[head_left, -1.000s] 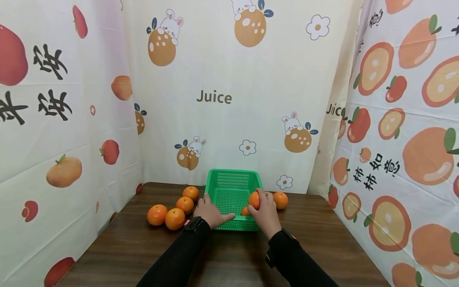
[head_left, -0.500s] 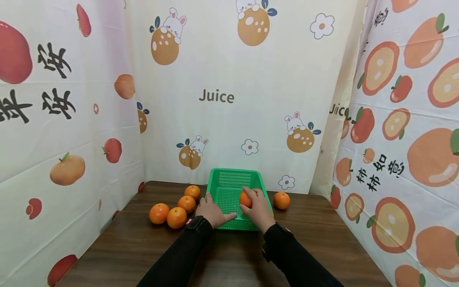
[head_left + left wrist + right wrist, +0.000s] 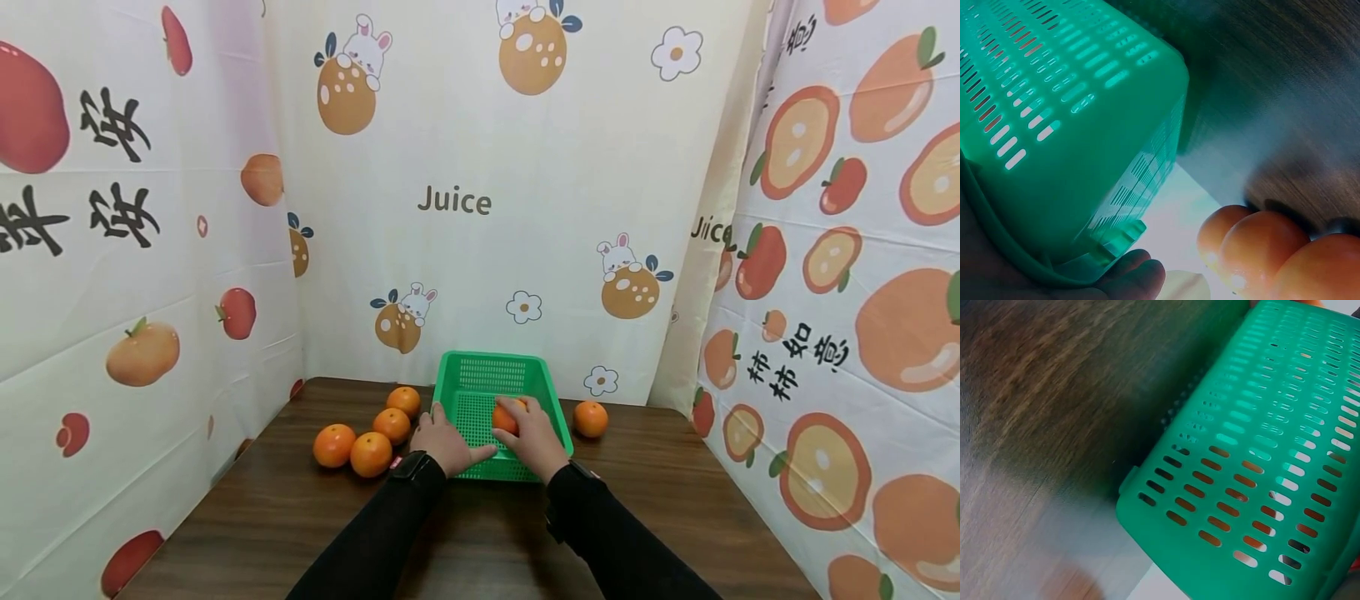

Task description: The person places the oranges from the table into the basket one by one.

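Note:
A green plastic basket (image 3: 491, 362) with slotted walls stands on the table. My left hand (image 3: 446, 443) holds its near left corner, thumb along the front rim; in the left wrist view the fingertips (image 3: 1138, 278) reach past the rim. Inside the basket, my right hand (image 3: 534, 437) holds an orange (image 3: 506, 418) between thumb and fingers. That hand hides part of the fruit and the basket floor beneath. Through the slots of the basket wall (image 3: 1254, 425) in the right wrist view, orange colour shows.
Several oranges (image 3: 371, 454) sit in a group left of the basket on the dark wooden table (image 3: 675, 517). One more orange (image 3: 591, 419) lies to its right. Fruit-printed cloth (image 3: 465, 267) hangs behind and at both sides.
My right hand has carried the orange leftward from the basket's right side to over its middle and a little lower. The left hand keeps its place on the basket. The view has shifted slightly.

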The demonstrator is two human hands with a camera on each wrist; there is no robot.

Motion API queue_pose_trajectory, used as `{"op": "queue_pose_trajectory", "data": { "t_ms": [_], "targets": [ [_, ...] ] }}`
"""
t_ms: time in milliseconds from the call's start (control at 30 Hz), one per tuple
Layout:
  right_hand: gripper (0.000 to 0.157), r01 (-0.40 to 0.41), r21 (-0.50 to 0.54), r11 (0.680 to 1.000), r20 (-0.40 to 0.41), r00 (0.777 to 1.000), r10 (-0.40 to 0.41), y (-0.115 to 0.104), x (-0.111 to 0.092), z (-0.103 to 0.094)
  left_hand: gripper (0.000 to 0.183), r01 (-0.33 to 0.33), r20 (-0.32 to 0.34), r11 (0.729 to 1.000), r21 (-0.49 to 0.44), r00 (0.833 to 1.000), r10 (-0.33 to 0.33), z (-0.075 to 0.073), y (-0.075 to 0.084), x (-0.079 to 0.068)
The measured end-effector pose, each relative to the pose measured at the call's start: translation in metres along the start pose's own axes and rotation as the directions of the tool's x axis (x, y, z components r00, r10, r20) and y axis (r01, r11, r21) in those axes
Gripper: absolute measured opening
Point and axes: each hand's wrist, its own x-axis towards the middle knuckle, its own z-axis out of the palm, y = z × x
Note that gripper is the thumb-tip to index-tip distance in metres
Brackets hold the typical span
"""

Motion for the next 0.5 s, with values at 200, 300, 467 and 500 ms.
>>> {"op": "queue_pose_trajectory", "data": {
  "t_ms": [200, 300, 467, 500],
  "targets": [
    [0.053, 0.006, -0.021, 1.000, 0.020, 1.000, -0.005, 0.0035, 0.0033, 0.0013, 0.109, 0.003, -0.007, 1.000, 0.003, 1.000, -0.003, 0.0015, -0.0002, 0.0015],
    [0.051, 0.015, -0.031, 0.999, 0.045, 0.999, -0.013, 0.0046, 0.0034, 0.0009, 0.108, 0.004, -0.002, 1.000, 0.006, 1.000, -0.004, 0.0015, -0.0004, 0.0016],
    [0.051, 0.015, -0.049, 0.999, 0.085, 0.996, -0.010, 0.0031, 0.0009, -0.0007, 0.104, 0.002, -0.001, 1.000, 0.018, 1.000, -0.002, 0.0030, -0.0006, 0.0010],
    [0.051, 0.014, -0.049, 0.999, 0.090, 0.996, -0.010, 0.0024, 0.0003, -0.0011, 0.104, 0.001, -0.004, 1.000, 0.018, 1.000, -0.001, 0.0039, -0.0006, 0.0012]
  ]
}}
